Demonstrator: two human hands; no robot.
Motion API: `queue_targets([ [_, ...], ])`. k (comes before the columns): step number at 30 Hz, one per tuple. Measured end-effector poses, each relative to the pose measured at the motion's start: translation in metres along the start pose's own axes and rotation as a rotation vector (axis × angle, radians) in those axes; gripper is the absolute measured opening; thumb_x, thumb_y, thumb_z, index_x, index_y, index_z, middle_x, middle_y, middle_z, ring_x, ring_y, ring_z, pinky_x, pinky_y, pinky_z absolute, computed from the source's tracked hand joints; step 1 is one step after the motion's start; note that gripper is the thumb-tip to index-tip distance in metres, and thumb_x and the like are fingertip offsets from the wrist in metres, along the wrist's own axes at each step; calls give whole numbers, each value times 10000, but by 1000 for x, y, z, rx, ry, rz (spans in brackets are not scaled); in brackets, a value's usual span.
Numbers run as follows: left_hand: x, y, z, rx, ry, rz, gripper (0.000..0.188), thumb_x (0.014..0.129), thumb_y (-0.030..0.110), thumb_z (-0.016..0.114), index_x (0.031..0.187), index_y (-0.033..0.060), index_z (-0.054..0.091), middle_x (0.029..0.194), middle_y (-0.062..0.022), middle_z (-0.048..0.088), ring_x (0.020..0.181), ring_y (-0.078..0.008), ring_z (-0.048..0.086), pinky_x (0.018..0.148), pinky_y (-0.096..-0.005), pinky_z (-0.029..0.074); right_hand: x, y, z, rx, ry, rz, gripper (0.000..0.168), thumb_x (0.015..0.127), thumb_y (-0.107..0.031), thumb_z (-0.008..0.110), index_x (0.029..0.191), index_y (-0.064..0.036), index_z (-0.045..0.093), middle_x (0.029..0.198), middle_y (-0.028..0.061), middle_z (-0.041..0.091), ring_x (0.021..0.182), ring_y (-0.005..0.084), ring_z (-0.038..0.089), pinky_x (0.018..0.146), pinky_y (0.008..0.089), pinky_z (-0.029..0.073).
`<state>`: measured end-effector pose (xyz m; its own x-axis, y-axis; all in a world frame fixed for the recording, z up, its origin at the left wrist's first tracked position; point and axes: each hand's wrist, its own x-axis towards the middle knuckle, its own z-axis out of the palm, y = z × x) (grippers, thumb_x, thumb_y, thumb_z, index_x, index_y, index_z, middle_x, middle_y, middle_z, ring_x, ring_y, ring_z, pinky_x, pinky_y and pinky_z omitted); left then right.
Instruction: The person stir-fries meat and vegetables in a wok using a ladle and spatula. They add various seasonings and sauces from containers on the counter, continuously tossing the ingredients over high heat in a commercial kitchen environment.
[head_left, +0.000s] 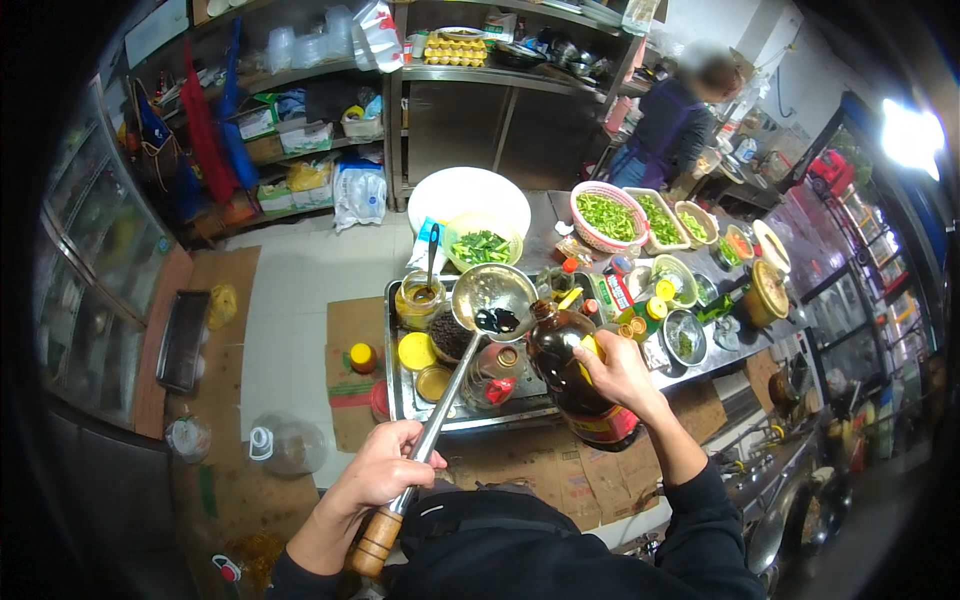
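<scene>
My left hand (390, 465) is closed around the metal shaft of a ladle (469, 289), just above its wooden grip. Dark liquid (497, 321) lies in the ladle's bowl, over a metal tray (480, 426) of condiments. With my right hand (619, 371) I grip a large brown bottle (566, 360), tilted so that its mouth is beside the bowl's right rim. Below the bowl stand a glass bottle with a red label (491, 375) and a container of dark contents (450, 336). Left of them is a jar with a spoon (418, 300).
A pink basket of chopped greens (609, 217), a green bowl of cut greens (482, 247) and a white round board or basin (469, 196) stand beyond the tray. Capped plastic jugs (289, 444) stand on the left floor. Another person (664, 127) stands at the back right.
</scene>
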<state>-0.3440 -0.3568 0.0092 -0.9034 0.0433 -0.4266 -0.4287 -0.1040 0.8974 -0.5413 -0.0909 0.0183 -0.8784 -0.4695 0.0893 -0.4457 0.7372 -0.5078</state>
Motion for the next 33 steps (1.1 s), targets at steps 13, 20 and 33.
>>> queue_targets([
  [13, 4, 65, 105, 43, 275, 208, 243, 429, 32, 526, 657, -49, 502, 643, -148, 556, 667, -251, 588, 707, -360, 509, -3, 115, 161, 956, 162, 98, 387, 623, 11, 568, 995, -15, 463, 905, 62, 483, 856, 151, 475, 774, 290, 422],
  [20, 69, 92, 209, 231, 167, 316, 256, 439, 80, 534, 665, -36, 502, 629, -118, 532, 685, -255, 586, 706, -332, 490, -49, 152, 135, 854, 23, -45, 657, 700, -74, 619, 1286, 4, 333, 1223, 182, 447, 1127, 287, 479, 977, 366, 370],
  [33, 271, 13, 507, 432, -539, 66, 149, 658, 35, 595, 798, -14, 584, 698, -65, 611, 624, -151, 581, 565, -285, 472, -229, 270, -64, 2216, 396, 208, 353, 965, -272, 402, 1192, -2, 425, 998, 155, 566, 879, 258, 611, 784, 380, 519],
])
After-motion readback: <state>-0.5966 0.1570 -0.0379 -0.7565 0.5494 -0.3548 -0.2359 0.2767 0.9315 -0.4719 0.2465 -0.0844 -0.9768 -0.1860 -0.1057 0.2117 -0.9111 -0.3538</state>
